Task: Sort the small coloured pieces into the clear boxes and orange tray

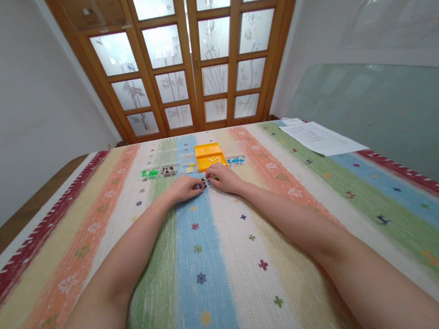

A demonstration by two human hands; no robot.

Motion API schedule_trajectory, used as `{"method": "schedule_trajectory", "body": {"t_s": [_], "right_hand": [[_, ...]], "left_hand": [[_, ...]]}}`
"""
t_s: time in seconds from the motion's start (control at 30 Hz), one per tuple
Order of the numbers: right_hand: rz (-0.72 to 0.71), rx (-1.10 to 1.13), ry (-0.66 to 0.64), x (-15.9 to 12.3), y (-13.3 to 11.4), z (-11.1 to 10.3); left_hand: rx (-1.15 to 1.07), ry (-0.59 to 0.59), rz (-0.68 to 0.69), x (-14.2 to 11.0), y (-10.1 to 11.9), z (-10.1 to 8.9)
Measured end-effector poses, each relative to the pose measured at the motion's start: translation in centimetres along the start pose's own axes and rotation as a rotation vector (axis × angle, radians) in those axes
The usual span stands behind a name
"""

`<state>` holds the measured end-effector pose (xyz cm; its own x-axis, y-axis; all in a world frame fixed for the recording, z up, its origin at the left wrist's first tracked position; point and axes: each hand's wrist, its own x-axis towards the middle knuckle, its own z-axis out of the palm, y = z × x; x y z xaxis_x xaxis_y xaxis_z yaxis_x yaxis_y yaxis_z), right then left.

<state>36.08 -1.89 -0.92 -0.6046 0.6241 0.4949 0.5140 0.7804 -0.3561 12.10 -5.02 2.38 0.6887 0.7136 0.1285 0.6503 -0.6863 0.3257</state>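
My left hand (185, 188) rests low over the striped tablecloth with its fingers bent into a pinch. Close beside it, my right hand (224, 178) is curled too, thumb and fingers pressed together. Small dark and coloured bits (204, 182) show in the narrow gap between the fingertips; they are too small to name. Whatever either hand pinches is mostly hidden. Just beyond the right hand stands an open orange-yellow box (207, 149) with small white pieces (215, 159) in its near half.
Clear compartment boxes flank the orange one, with green pieces (149, 173), dark brown pieces (169, 170), yellow pieces (191, 167) and blue pieces (236, 160). White paper sheets (320, 138) lie at the right. A glazed wooden door (193, 79) stands past the table's far edge.
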Motion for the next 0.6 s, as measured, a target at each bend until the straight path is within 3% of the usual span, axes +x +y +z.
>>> {"method": "schedule_trajectory", "body": {"t_s": [0.3,0.6], "right_hand": [[0.003,0.007,-0.009,0.0,-0.1,-0.1],[-0.006,0.019,-0.005,0.0,-0.3,-0.1]], "left_hand": [[-0.073,0.201,-0.165,-0.3,-2.3,-0.4],[-0.286,0.632,-0.516,-1.9,-8.3,-1.4]]}}
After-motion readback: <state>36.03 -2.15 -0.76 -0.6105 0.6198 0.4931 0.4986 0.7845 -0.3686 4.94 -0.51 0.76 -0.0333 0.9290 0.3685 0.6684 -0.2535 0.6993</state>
